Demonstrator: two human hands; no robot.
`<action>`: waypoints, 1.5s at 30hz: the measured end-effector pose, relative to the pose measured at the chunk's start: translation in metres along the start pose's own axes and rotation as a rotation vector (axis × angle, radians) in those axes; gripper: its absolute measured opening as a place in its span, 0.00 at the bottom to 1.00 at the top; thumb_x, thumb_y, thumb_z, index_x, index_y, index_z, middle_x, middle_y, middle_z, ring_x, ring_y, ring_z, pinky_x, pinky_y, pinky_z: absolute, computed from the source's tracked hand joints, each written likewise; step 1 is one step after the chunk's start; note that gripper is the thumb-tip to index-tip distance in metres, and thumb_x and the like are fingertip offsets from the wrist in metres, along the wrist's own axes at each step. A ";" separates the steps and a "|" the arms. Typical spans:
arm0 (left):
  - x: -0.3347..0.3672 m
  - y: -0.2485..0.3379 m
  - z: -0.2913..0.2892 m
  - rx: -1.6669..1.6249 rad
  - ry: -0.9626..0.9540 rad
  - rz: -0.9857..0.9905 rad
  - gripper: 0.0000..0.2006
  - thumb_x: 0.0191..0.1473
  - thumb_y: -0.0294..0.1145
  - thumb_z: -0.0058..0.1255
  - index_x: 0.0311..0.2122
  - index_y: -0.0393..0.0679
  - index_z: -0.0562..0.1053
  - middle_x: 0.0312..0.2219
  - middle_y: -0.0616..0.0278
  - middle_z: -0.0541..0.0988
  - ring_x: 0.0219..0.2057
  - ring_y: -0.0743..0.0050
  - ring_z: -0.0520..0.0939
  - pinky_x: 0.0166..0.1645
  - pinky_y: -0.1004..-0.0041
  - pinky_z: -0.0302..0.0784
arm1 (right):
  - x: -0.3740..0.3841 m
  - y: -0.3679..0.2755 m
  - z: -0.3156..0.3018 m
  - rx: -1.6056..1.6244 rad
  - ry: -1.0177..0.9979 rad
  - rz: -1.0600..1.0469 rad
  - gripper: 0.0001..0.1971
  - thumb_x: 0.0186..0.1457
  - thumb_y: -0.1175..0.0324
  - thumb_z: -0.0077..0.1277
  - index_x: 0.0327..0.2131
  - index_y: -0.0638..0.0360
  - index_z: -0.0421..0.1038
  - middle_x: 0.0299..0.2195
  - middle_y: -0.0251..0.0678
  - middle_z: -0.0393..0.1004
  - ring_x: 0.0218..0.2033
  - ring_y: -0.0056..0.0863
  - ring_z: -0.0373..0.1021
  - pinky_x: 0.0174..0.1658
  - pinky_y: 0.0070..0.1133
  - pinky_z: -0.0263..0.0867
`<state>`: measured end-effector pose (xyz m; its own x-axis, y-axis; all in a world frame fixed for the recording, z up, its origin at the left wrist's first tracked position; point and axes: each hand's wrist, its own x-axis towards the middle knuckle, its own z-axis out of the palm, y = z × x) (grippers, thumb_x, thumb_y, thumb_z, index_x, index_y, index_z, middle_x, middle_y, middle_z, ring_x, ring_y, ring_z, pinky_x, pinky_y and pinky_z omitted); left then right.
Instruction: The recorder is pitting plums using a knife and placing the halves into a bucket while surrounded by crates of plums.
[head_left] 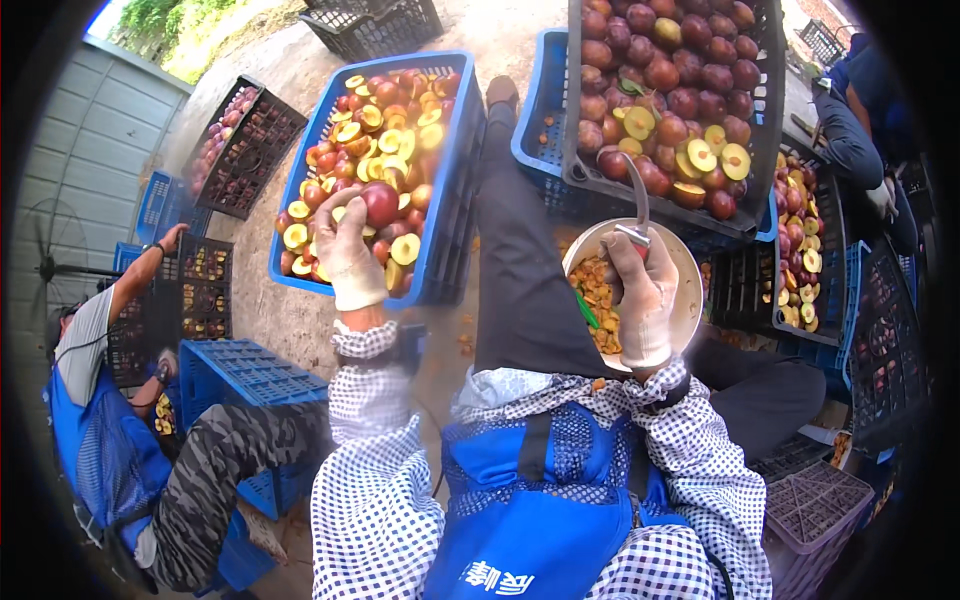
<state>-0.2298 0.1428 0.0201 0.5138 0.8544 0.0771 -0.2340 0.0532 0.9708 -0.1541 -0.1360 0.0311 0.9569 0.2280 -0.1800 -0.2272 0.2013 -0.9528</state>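
L hand (350,258), in a pale glove, has a red plum (381,204) by the thumb & fingertips. Grip is narrow, abt as wide as the plum. (A yellow cut bit shows btwn the fingers; can't tell if the hand has that too.) The plum looks whole & is up over the L side of the pic, above a blue crate (459,190) full of cut plums (395,145), yellow insides showing.

R hand (645,300), also gloved, is curled tight around a knife (640,195). Most of the handle is hidden in the fist. The bent metal blade sticks up, away from the body, in front of a dark crate (765,150) piled w/ red plums (680,70) & a few cut ones. Can't tell if the tip touches any.

Under the R hand is a round bowl (688,270), pale inside, w/ orange-brown bits (598,275) & a thin green thing (586,309) in it. The 2 hands are well apart, w/ the person's dark leg (520,260) btwn them.
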 end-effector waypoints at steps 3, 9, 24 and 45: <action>0.078 -0.062 -0.086 1.215 0.032 0.359 0.15 0.50 0.36 0.60 0.41 0.41 0.77 0.34 0.55 0.79 0.35 0.60 0.80 0.43 0.62 0.76 | -0.004 0.020 -0.024 -0.102 -0.003 0.052 0.10 0.60 0.65 0.55 0.39 0.62 0.73 0.27 0.28 0.72 0.27 0.13 0.67 0.30 0.15 0.64; 0.109 -0.077 -0.050 1.349 -0.241 0.173 0.25 0.47 0.44 0.63 0.47 0.37 0.76 0.33 0.51 0.82 0.35 0.59 0.83 0.43 0.66 0.77 | -0.038 0.025 -0.081 -0.102 0.202 0.062 0.13 0.61 0.59 0.55 0.35 0.60 0.73 0.24 0.27 0.73 0.19 0.10 0.64 0.20 0.10 0.56; 0.029 -0.072 0.297 1.110 -0.652 1.099 0.18 0.47 0.40 0.60 0.44 0.47 0.76 0.39 0.58 0.78 0.42 0.52 0.78 0.44 0.58 0.74 | -0.053 0.049 -0.123 0.128 0.390 0.311 0.15 0.59 0.57 0.55 0.33 0.63 0.74 0.20 0.29 0.72 0.13 0.12 0.61 0.14 0.12 0.52; -0.056 -0.024 0.240 -0.021 -1.045 -0.648 0.24 0.68 0.55 0.34 0.50 0.45 0.71 0.31 0.61 0.78 0.19 0.80 0.72 0.19 0.80 0.61 | -0.041 0.035 -0.125 0.178 0.254 0.148 0.17 0.61 0.56 0.54 0.39 0.63 0.73 0.22 0.27 0.72 0.16 0.10 0.62 0.17 0.11 0.53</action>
<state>-0.0549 -0.0298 0.0466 0.9519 -0.1570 -0.2633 0.3018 0.3303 0.8943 -0.1784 -0.2574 -0.0251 0.9206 0.0267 -0.3896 -0.3735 0.3520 -0.8583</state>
